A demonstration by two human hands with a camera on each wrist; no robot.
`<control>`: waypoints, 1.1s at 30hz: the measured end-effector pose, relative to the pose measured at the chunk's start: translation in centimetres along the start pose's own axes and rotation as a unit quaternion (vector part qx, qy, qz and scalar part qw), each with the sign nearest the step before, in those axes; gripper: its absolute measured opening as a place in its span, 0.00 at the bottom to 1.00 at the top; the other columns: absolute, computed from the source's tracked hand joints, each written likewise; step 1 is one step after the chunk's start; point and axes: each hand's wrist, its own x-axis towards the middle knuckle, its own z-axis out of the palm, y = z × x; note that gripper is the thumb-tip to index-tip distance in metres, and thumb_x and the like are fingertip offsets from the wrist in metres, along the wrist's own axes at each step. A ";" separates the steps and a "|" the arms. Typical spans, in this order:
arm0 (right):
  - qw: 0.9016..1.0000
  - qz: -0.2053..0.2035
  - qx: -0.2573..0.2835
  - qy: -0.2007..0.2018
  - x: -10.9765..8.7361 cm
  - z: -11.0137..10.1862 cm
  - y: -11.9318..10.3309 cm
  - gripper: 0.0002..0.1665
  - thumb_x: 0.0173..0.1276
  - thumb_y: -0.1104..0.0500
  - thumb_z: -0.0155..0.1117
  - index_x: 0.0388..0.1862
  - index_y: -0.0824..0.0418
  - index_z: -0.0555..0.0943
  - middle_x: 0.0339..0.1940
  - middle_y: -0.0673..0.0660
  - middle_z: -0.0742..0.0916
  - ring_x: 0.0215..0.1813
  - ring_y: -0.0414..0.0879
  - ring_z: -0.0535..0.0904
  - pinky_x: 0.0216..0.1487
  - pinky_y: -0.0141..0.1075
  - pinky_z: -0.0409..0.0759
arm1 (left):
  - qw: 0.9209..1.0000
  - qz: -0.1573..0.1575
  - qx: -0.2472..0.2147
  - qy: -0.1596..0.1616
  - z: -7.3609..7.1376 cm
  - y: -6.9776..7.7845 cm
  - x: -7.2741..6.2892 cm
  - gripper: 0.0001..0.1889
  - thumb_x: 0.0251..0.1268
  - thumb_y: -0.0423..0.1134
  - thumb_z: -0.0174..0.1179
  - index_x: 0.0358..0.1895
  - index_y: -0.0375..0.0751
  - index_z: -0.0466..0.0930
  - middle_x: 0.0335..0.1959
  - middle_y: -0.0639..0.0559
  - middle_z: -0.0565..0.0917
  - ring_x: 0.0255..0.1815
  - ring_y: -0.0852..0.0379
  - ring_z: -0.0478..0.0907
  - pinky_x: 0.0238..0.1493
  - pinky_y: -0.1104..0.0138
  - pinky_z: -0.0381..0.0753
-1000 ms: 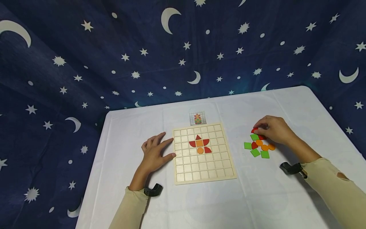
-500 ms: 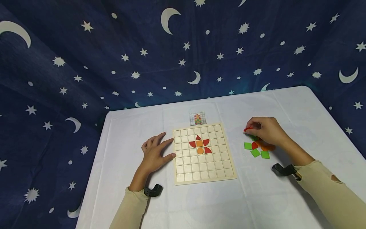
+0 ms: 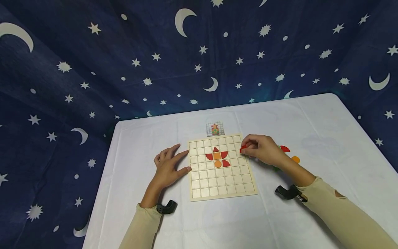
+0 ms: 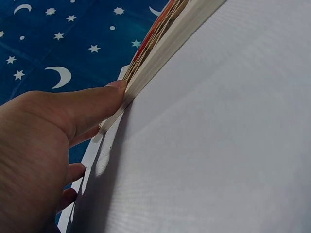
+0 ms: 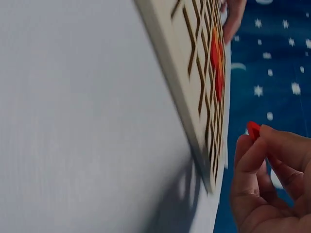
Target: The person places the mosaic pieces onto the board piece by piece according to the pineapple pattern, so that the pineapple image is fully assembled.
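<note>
My right hand [image 3: 263,149] pinches a small red tile [image 3: 243,148] between thumb and fingers, over the right edge of the wooden grid board [image 3: 222,186]. In the right wrist view the red tile [image 5: 253,130] pokes out past the fingertips. My left hand [image 3: 166,169] lies with fingers spread at the board's left edge; in the left wrist view its thumb [image 4: 104,99] touches the board's side. Set into the board are a red triangle [image 3: 216,149], an orange square [image 3: 216,156], an orange circle [image 3: 218,164] and several red quarter-circle tiles [image 3: 226,163].
Behind the board lies a small pattern card [image 3: 215,128] with a printed coloured figure. Loose tiles lie to the right, mostly hidden by my right hand and forearm; a red tile [image 3: 284,149] and an orange circle [image 3: 295,159] show. A dark starry cloth [image 3: 199,55] hangs behind the white table.
My right hand has picked a red tile from the loose tiles and carried it left to the board's right edge. The left hand and the board have stayed put.
</note>
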 end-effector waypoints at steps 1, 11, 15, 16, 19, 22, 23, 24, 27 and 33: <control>1.000 -0.001 0.003 -0.006 0.1 0.5 -0.3 0.07 0.65 0.58 0.75 0.41 0.51 0.86 0.33 0.50 0.88 0.35 0.46 0.81 0.33 0.33 0.79 | 1.000 0.000 -0.001 -0.001 0.0 0.0 0.0 0.34 0.59 0.63 0.68 0.70 0.60 0.77 0.80 0.47 0.62 0.76 0.40 0.55 0.67 0.37 0.42; 0.998 -0.038 0.026 -0.049 0.9 4.1 -2.6 0.09 0.63 0.61 0.76 0.41 0.53 0.87 0.32 0.48 0.87 0.36 0.44 0.82 0.39 0.31 0.80 | 1.000 -0.006 -0.001 -0.004 -0.2 0.1 0.1 0.34 0.59 0.63 0.67 0.70 0.60 0.77 0.81 0.48 0.62 0.76 0.40 0.55 0.68 0.37 0.42; 0.997 -0.051 0.024 -0.059 1.3 5.4 -3.2 0.07 0.62 0.61 0.76 0.38 0.51 0.87 0.30 0.47 0.87 0.34 0.43 0.81 0.38 0.32 0.79 | 1.000 -0.007 0.000 -0.004 -0.2 0.1 0.1 0.34 0.59 0.63 0.67 0.70 0.60 0.77 0.81 0.48 0.61 0.76 0.40 0.55 0.68 0.37 0.41; 0.996 -0.055 0.024 -0.060 1.4 5.6 -3.3 0.07 0.62 0.61 0.76 0.37 0.51 0.87 0.29 0.47 0.87 0.34 0.42 0.81 0.38 0.32 0.79 | 1.000 -0.007 0.000 -0.004 -0.2 0.1 0.1 0.34 0.59 0.63 0.67 0.70 0.60 0.77 0.81 0.47 0.61 0.76 0.40 0.55 0.68 0.37 0.41; 0.995 -0.077 0.020 -0.057 1.6 6.4 -3.6 0.07 0.61 0.62 0.76 0.36 0.51 0.88 0.29 0.46 0.87 0.32 0.40 0.81 0.37 0.32 0.79 | 1.000 -0.006 0.001 -0.002 -0.1 0.0 0.1 0.35 0.59 0.63 0.68 0.70 0.60 0.76 0.81 0.47 0.62 0.76 0.40 0.55 0.68 0.37 0.41; 0.994 -0.094 0.018 -0.050 1.8 6.9 -3.9 0.08 0.60 0.63 0.77 0.35 0.53 0.87 0.28 0.45 0.88 0.31 0.38 0.82 0.36 0.31 0.80 | 1.000 -0.004 0.002 -0.001 -0.1 0.0 0.1 0.35 0.59 0.63 0.67 0.70 0.61 0.76 0.80 0.47 0.62 0.76 0.40 0.55 0.68 0.37 0.42; 0.994 -0.100 0.015 -0.047 1.9 7.1 -4.0 0.08 0.60 0.63 0.77 0.35 0.53 0.87 0.28 0.44 0.88 0.31 0.37 0.82 0.36 0.30 0.80 | 1.000 -0.004 0.002 -0.001 -0.1 0.0 0.1 0.35 0.59 0.63 0.68 0.70 0.61 0.76 0.80 0.47 0.62 0.76 0.40 0.55 0.68 0.37 0.42; 0.993 -0.105 0.012 -0.045 1.9 7.2 -4.1 0.08 0.59 0.64 0.77 0.35 0.53 0.87 0.28 0.44 0.88 0.31 0.36 0.82 0.36 0.30 0.80 | 1.000 -0.003 0.001 -0.001 -0.1 0.0 0.1 0.35 0.59 0.63 0.68 0.70 0.61 0.76 0.80 0.47 0.62 0.76 0.40 0.55 0.68 0.37 0.42; 0.992 -0.116 -0.003 -0.039 2.0 7.7 -4.3 0.08 0.58 0.63 0.78 0.33 0.52 0.87 0.26 0.42 0.88 0.30 0.34 0.82 0.36 0.30 0.79 | 1.000 -0.002 0.001 0.000 -0.1 0.1 0.1 0.34 0.59 0.63 0.68 0.70 0.61 0.76 0.80 0.47 0.62 0.76 0.41 0.55 0.68 0.37 0.42; 0.992 -0.116 -0.021 -0.037 2.3 8.3 -4.4 0.07 0.58 0.62 0.79 0.31 0.51 0.88 0.23 0.41 0.87 0.29 0.34 0.81 0.37 0.31 0.79 | 1.000 -0.005 -0.001 -0.001 0.0 0.1 0.1 0.34 0.59 0.63 0.68 0.70 0.62 0.76 0.80 0.48 0.62 0.76 0.41 0.55 0.68 0.37 0.42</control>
